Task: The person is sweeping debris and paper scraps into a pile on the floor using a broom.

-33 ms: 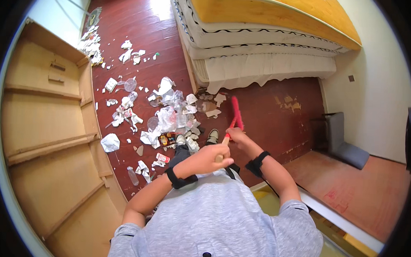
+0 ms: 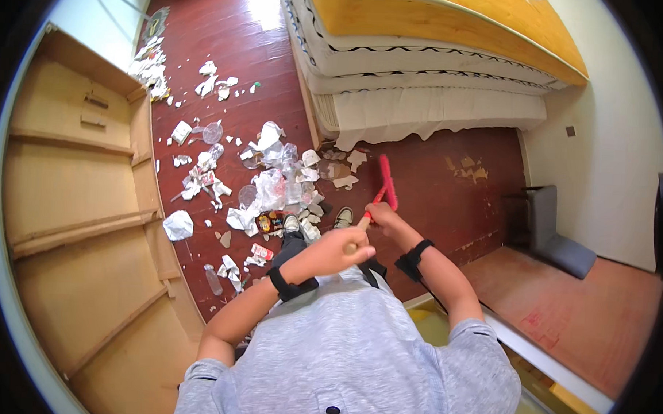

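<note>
A broom [image 2: 387, 181] with a pinkish-red head and a wooden handle slants across in front of my body. My left hand [image 2: 337, 252] is closed round the top end of the handle. Lower down the handle, close to the broom head, my right hand [image 2: 384, 217] is closed too. The bristles are over the dark red floor [image 2: 427, 174], right of my shoes; whether they touch it I cannot tell. Left of the broom lies a heap of litter [image 2: 274, 184], with crumpled paper and clear plastic, reaching up to my shoes [image 2: 343, 218].
Stacked mattresses [image 2: 431, 64] fill the far side. A wooden frame with crossbars [image 2: 76, 191] stands at the left, beside scattered paper scraps and a plastic bottle [image 2: 213, 280]. A grey chair [image 2: 557, 237] is by the right wall, near a reddish board [image 2: 547, 309].
The broom head has shifted very slightly to the right. My hands keep the same hold on the handle, and the whole view has moved a little.
</note>
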Action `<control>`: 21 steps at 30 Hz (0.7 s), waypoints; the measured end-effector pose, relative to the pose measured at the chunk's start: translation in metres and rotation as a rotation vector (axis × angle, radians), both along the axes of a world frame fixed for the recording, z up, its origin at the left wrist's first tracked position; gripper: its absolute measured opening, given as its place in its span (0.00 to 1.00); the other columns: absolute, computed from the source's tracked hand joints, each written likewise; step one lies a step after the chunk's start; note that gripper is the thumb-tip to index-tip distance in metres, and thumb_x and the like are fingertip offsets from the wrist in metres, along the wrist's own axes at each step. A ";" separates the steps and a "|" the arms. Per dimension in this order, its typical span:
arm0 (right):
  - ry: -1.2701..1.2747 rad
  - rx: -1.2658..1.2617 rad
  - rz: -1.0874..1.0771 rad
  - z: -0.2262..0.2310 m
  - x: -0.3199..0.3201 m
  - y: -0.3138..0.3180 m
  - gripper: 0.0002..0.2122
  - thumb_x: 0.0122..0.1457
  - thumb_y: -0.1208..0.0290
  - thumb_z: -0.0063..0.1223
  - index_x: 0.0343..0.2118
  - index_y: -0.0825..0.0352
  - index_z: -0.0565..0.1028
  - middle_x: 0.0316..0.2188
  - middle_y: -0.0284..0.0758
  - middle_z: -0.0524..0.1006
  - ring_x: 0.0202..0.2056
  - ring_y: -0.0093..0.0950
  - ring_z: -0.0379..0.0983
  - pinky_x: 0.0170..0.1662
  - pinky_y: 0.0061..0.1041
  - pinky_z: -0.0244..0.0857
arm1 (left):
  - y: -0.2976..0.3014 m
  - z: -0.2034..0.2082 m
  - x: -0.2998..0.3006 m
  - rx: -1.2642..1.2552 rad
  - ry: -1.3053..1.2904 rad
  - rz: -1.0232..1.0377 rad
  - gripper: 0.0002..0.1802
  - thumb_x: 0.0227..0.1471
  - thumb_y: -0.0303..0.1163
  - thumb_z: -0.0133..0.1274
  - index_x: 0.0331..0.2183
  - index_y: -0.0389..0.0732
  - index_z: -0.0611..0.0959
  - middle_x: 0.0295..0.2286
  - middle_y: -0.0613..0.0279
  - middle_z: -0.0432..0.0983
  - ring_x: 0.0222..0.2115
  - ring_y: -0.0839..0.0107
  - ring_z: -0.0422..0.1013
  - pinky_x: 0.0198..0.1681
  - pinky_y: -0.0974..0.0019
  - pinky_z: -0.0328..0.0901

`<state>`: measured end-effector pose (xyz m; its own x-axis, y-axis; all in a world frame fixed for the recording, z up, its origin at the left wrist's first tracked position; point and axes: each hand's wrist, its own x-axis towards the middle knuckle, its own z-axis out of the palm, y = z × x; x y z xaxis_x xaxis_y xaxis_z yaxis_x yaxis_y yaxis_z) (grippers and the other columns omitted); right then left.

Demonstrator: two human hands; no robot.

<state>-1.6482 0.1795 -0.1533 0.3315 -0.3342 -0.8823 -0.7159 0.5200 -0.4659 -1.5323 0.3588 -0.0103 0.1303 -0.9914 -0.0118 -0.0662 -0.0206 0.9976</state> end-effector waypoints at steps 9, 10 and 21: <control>-0.156 0.033 0.346 -0.053 0.050 0.003 0.14 0.55 0.67 0.45 0.23 0.77 0.71 0.19 0.42 0.74 0.15 0.30 0.72 0.15 0.26 0.68 | 0.001 -0.003 -0.037 0.470 0.255 0.609 0.15 0.58 0.37 0.47 0.26 0.37 0.74 0.22 0.69 0.64 0.24 0.81 0.61 0.28 0.74 0.58; -0.168 0.067 0.346 -0.050 0.054 0.012 0.15 0.55 0.66 0.45 0.23 0.77 0.72 0.19 0.42 0.74 0.15 0.30 0.72 0.15 0.26 0.68 | 0.004 0.013 -0.035 0.505 0.259 0.654 0.15 0.58 0.36 0.47 0.23 0.36 0.72 0.21 0.68 0.62 0.24 0.80 0.60 0.29 0.74 0.57; -0.280 0.286 0.536 0.017 0.056 0.042 0.11 0.56 0.67 0.44 0.23 0.70 0.71 0.17 0.35 0.72 0.13 0.24 0.69 0.16 0.23 0.66 | 0.003 0.093 -0.048 0.341 -0.163 0.279 0.13 0.47 0.32 0.58 0.21 0.38 0.71 0.22 0.60 0.68 0.24 0.66 0.67 0.30 0.65 0.62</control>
